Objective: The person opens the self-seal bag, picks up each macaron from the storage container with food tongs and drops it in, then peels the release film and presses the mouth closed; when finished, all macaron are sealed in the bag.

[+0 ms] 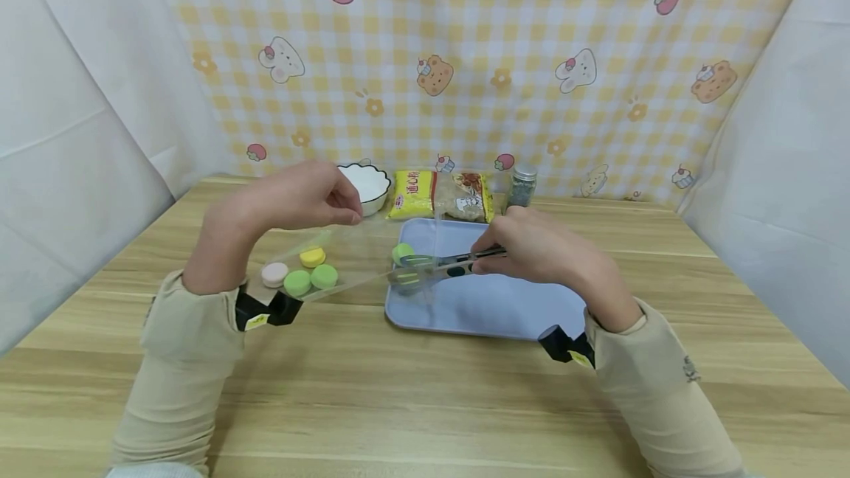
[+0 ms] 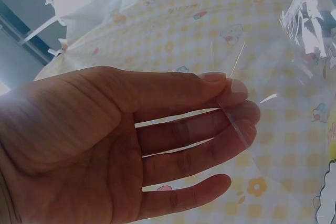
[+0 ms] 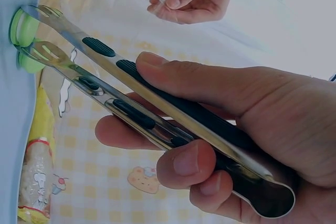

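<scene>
My left hand [image 1: 299,198] pinches the edge of a clear plastic bag [image 1: 368,253] between thumb and fingertips. The bag stretches over the table toward the tray. In my right hand [image 1: 531,242] I grip metal tongs [image 3: 152,98] with dark green grip pads. Their slotted tips reach the left end of the blue tray [image 1: 511,308], right at a green macaron [image 3: 23,27]. Behind it in the right wrist view shows a second green macaron [image 3: 32,62]. Left of the tray lie a pale pink macaron [image 1: 274,274], a yellow macaron [image 1: 313,256] and two green macarons [image 1: 324,276].
A white bowl with a scalloped dark rim [image 1: 368,186] stands at the back, partly behind my left hand. Beside it lies a yellow bag of pasta [image 1: 415,194]. A glass jar with a metal lid [image 1: 522,184] stands behind the tray. A checked curtain [image 1: 398,116] closes off the back.
</scene>
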Demonstrator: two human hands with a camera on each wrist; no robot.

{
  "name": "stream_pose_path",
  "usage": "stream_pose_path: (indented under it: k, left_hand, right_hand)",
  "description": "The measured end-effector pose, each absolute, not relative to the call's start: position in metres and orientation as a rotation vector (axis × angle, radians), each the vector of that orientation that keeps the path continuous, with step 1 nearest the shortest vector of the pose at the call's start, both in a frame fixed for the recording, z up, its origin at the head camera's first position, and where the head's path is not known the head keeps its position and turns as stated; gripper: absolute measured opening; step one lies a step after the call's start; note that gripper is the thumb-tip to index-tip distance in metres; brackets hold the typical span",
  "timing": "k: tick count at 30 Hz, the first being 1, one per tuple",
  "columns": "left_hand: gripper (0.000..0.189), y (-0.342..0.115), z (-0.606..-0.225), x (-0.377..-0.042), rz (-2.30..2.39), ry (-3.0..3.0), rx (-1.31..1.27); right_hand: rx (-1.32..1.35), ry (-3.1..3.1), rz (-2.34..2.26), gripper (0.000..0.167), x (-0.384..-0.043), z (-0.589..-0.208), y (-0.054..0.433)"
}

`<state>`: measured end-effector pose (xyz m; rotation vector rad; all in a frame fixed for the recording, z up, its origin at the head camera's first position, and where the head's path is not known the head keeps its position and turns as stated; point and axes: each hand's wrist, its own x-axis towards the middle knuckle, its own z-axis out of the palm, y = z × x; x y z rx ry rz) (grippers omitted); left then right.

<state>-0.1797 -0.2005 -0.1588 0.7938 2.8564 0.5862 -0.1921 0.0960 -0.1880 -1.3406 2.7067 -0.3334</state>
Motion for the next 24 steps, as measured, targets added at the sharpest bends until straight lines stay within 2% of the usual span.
stream_pose_path:
  k: [24]
  left_hand:
    - [0.007,-0.1929,-0.1661,-0.1862,0.534,2.847,0.86]
  right_hand:
    - [-1.329,2.73,-0.314,0.012,-0.1907,-0.188,0.0947]
